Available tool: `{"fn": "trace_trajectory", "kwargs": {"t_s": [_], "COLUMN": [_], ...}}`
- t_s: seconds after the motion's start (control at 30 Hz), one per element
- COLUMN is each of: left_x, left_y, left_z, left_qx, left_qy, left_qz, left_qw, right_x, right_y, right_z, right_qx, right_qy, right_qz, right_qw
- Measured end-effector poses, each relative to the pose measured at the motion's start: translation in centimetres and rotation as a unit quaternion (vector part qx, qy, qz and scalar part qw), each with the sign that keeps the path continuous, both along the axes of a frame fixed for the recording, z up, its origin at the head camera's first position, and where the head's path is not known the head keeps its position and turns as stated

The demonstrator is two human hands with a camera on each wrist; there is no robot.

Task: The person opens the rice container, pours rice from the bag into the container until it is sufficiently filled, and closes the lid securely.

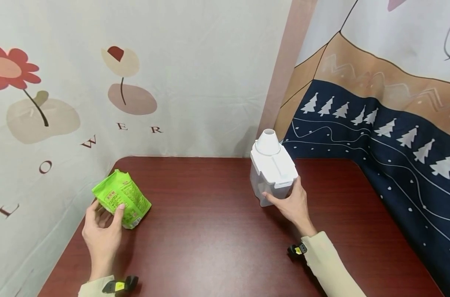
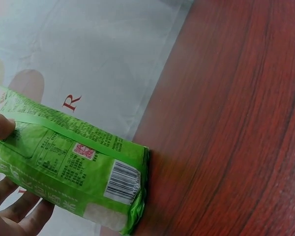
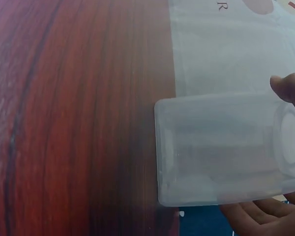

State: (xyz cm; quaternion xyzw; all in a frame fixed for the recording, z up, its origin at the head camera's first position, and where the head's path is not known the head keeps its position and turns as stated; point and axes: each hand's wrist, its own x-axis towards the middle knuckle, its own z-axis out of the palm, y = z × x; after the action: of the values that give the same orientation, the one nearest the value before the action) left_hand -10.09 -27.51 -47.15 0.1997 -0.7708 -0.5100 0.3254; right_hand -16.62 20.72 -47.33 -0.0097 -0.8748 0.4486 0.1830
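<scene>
At the left of the table, my left hand (image 1: 103,239) grips a green printed packet (image 1: 122,196) between thumb and fingers, its top end tilted toward the wall. The left wrist view shows the packet's barcode (image 2: 122,182) and printed text, with the lower end close to the tabletop. Right of centre, my right hand (image 1: 293,206) holds a translucent plastic storage container (image 1: 259,181) around its near side. A white lid (image 1: 280,167) with a cone-shaped cap (image 1: 268,143) covers it. In the right wrist view the container's clear body (image 3: 216,147) shows no contents.
Both hands work over a dark red-brown wooden table (image 1: 202,231). Behind it hangs a pale curtain (image 1: 210,82) printed with flowers and letters. A navy fabric (image 1: 332,140) with white trees borders the right side. Each wrist wears a small black camera band (image 1: 297,249).
</scene>
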Motion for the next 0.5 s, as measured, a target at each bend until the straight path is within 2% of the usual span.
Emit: {"fn": "trace_trajectory", "kwargs": {"t_s": [0.5], "left_x": [0.3], "left_y": [0.2], "left_z": [0.1], "left_qx": [-0.005], "left_qy": [0.005], "left_qz": [0.001], "left_qw": [1.0], "right_x": [0.4], "right_y": [1.3], "right_z": [0.3], "right_qx": [0.008], "right_qy": [-0.022], "right_qz": [0.068], "right_qw": [0.997]}}
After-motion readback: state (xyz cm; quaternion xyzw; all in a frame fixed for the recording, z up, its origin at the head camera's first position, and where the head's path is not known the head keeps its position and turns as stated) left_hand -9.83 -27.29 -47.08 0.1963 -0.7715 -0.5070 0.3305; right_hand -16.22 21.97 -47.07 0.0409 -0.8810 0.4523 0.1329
